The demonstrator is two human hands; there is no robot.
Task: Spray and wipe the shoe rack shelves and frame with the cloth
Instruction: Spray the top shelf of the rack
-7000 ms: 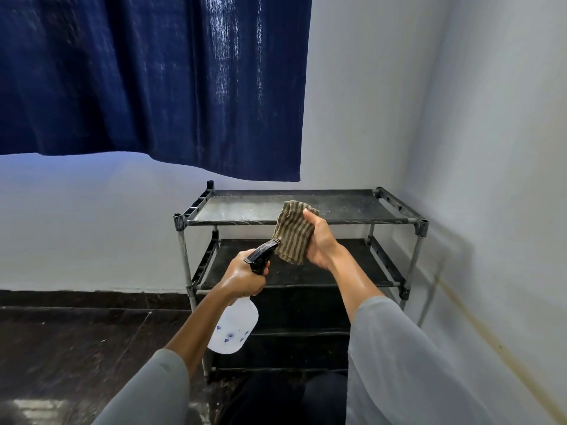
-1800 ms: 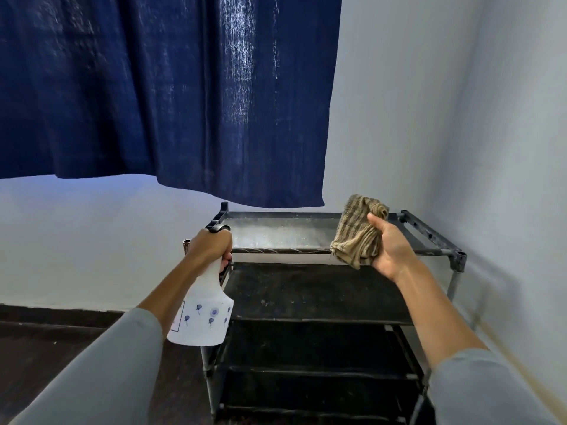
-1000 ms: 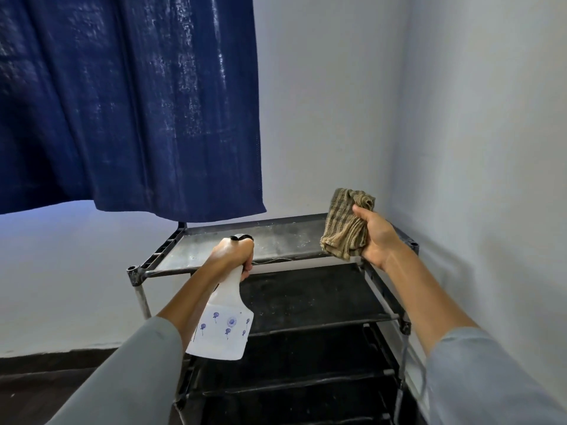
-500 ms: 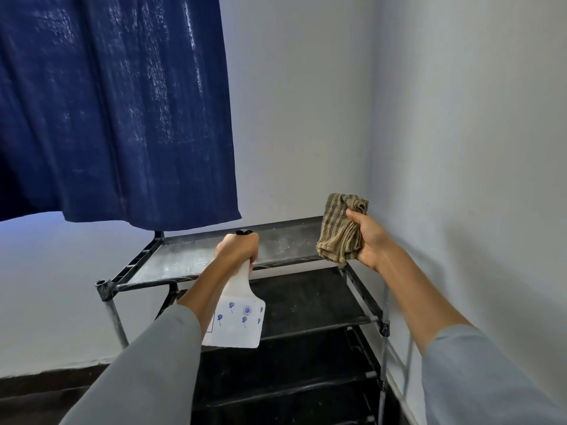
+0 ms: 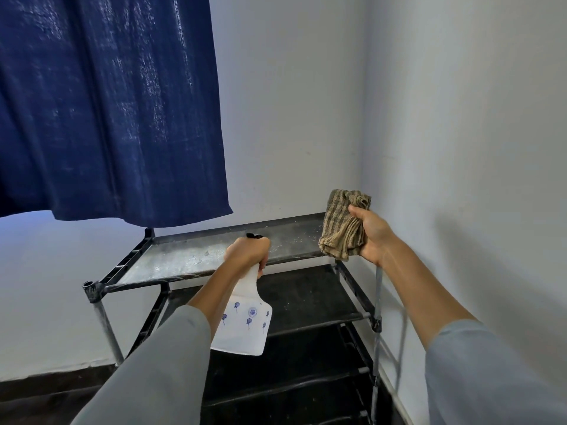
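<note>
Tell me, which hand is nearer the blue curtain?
Left. The left hand, gripping the spray bottle, is just below-right of the blue curtain; the right hand, holding the cloth, is farther right.

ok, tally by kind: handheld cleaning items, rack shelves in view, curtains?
Spray bottle: 1, in the left hand
Cloth: 1, in the right hand
Shoe rack shelves: 4 visible
Curtain: 1
Total: 7

One head-worn view looks forward and down, close over the shoe rack point(image 5: 214, 259); facing the room corner.
</note>
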